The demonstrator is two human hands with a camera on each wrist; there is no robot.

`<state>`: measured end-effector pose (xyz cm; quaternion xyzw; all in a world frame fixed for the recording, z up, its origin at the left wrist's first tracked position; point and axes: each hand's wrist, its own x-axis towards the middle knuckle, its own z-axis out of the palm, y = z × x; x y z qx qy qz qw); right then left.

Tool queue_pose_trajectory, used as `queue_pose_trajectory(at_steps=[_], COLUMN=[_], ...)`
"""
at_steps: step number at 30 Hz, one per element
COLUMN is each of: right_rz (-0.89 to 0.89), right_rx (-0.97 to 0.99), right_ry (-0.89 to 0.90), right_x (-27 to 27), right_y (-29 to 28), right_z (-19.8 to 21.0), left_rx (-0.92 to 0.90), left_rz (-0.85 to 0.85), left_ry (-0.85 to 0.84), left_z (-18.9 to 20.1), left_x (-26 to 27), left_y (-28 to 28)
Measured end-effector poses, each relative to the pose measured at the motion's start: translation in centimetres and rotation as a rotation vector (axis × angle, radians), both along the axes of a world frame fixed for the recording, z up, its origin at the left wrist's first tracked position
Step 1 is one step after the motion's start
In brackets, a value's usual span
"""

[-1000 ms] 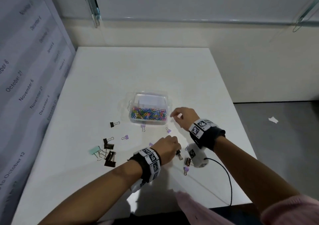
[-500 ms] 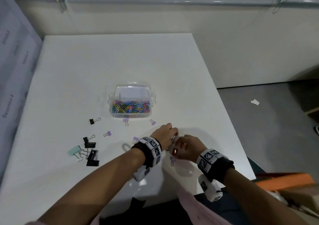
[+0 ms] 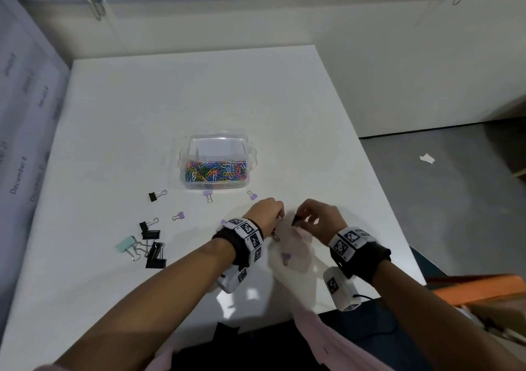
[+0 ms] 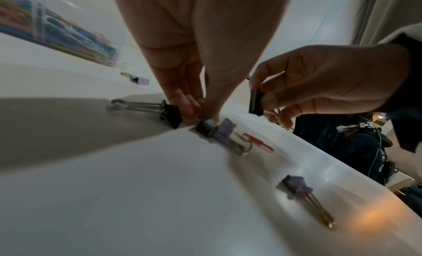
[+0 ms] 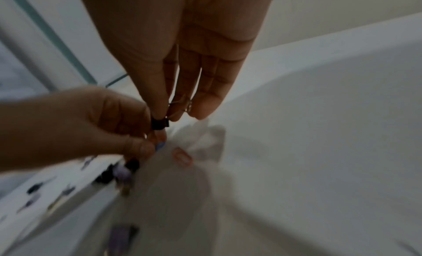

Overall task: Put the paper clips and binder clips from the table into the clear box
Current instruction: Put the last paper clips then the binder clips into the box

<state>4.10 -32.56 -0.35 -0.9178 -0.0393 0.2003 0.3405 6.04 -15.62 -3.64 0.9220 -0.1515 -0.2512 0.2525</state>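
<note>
The clear box (image 3: pixel 188 148) stands mid-table, its near half full of coloured paper clips (image 3: pixel 216 169). My left hand (image 3: pixel 278 218) is down on the table near the front, its fingertips (image 4: pixel 194 108) pinching a small black binder clip (image 4: pixel 203 129) that lies against a purple one (image 4: pixel 226 130). Just to its right, my right hand (image 3: pixel 297 220) hovers above the table and pinches another black binder clip (image 4: pixel 255 102) by its body. A red paper clip (image 4: pixel 258 144) and a purple binder clip (image 3: pixel 286 256) lie close by.
More binder clips are scattered left of my hands: a black pile (image 3: pixel 153 246), a mint one (image 3: pixel 126 244), single black (image 3: pixel 153 197) and purple ones (image 3: pixel 180 215), two purple by the box (image 3: pixel 207 193). The table's front edge (image 3: pixel 341 309) is close behind my wrists.
My right hand came back from beside the box to the near edge, took a black binder clip and lifted it. My left hand stayed low over the same clips.
</note>
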Motion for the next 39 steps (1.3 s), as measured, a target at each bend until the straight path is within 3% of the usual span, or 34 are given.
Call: queue_pose_trajectory(at_steps=[4, 7, 10, 15, 21, 25, 29, 31, 34, 39], right_rz=[-0.120, -0.124, -0.110, -0.163, -0.135, -0.106, -0.074, -0.073, -0.043, 0.093], right_rx=[0.018, -0.082, -0.161, -0.181, -0.191, -0.180, -0.145, -0.120, -0.070, 0.032], right_ry=[-0.069, -0.034, 0.025, -0.037, -0.035, -0.041, -0.064, -0.078, -0.095, -0.089], right_x=[1.0, 1.3, 0.9, 0.5, 0.5, 0.9, 1.2, 1.2, 0.9, 0.5], right_y=[-0.9, -1.6, -2.2, -3.1, -3.3, -2.2, -0.6, 0.4, 2.0, 5.8], right_z=[0.0, -0.4, -1.1, -2.2, -2.4, -2.5, -2.6, -2.6, -2.9, -3.3], left_rx=[0.022, 0.022, 0.026, 0.042, 0.071, 0.073, 0.251, 0.227, 0.054, -0.077], left_rz=[-0.012, -0.079, -0.211, -0.419, -0.615, -0.539, -0.528, -0.471, -0.234, 0.130], left_ry=[0.021, -0.024, -0.098, -0.183, -0.292, -0.285, -0.136, -0.080, -0.017, -0.179], left_z=[-0.2, -0.4, 0.1, 1.2, 1.0, 1.9, 2.2, 2.7, 3.8, 5.7], left_x=[-0.2, -0.5, -0.8, -2.0, -3.1, -3.5, -3.5, -3.1, -1.5, 2.1], left_y=[0.1, -0.1, -0.8, -2.8, -1.6, -1.4, -1.5, -0.6, 1.9, 7.1])
